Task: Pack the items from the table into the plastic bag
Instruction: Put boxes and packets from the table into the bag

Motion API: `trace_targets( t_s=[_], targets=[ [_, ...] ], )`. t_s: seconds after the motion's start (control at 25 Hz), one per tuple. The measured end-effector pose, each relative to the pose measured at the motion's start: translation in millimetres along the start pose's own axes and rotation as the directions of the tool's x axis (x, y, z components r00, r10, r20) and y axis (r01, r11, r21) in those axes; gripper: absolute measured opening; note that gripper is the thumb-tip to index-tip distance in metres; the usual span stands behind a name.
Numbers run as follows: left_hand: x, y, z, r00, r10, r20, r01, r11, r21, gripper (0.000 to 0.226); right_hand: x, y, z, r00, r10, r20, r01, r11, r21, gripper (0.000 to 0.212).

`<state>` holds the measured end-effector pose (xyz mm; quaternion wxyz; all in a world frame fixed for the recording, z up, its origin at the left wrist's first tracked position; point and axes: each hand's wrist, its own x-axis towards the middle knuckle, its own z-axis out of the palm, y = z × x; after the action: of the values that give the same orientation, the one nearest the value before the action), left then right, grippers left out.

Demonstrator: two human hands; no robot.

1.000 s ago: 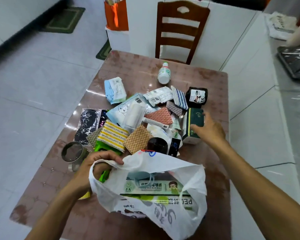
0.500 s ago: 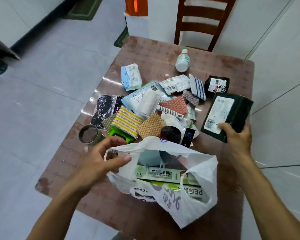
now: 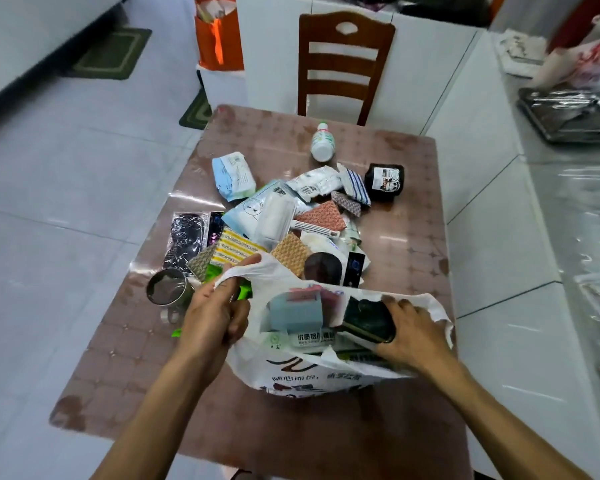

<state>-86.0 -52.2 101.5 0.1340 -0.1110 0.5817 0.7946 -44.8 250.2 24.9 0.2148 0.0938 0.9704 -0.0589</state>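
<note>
A white plastic bag (image 3: 302,372) with printed lettering stands open on the near part of the brown table (image 3: 409,237). My left hand (image 3: 215,313) grips the bag's left handle and holds the mouth open. My right hand (image 3: 411,336) is inside the mouth, closed on a dark green box (image 3: 366,320) that lies partly in the bag. A light blue box (image 3: 295,313) and flat printed packs sit inside. Beyond the bag lies a pile of several small packets (image 3: 278,216), a white bottle (image 3: 323,142) and a black panda-print pack (image 3: 385,181).
A steel mug (image 3: 165,289) stands left of the bag, close to my left hand. A wooden chair (image 3: 343,67) is at the table's far edge. An orange paper bag (image 3: 219,39) stands on the floor behind. A counter with a metal tray (image 3: 568,116) runs along the right.
My right hand carried the dark green box from the table's right side down into the bag's mouth. My left hand closed on the bag's left handle and pulled it up.
</note>
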Motion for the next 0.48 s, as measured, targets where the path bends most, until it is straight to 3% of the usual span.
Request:
trace_targets(
  t_s=[0.08,0.2,0.24,0.36,0.4,0.48],
  targets=[
    [-4,0,-1,1.0,-0.027,0.009,0.026,0.999,0.028,0.04,0,9,-14,0.999,-0.003,0.04,0.009,0.988,-0.155,0.086],
    [-6,-2,2,0.998,-0.049,0.028,0.047,0.997,0.06,0.037,11,11,-40,0.933,-0.123,0.339,0.139,0.99,-0.023,0.072],
    [-6,-2,4,0.998,-0.049,0.028,0.047,0.997,0.066,0.037,14,10,-44,0.93,-0.155,0.334,0.173,0.985,-0.025,0.069],
    [-5,-1,8,0.999,-0.035,0.009,0.034,0.996,0.081,0.038,23,4,-47,0.993,-0.09,0.075,0.103,0.978,-0.184,0.059],
    [-5,0,7,1.0,-0.03,0.005,0.029,0.996,0.086,0.037,21,0,-51,0.997,-0.035,0.065,0.049,0.972,-0.229,0.051],
    [-4,0,5,1.0,-0.029,0.0,0.029,0.994,0.107,0.035,11,-4,-69,0.983,0.059,0.172,-0.005,0.954,-0.3,0.036]
  ],
)
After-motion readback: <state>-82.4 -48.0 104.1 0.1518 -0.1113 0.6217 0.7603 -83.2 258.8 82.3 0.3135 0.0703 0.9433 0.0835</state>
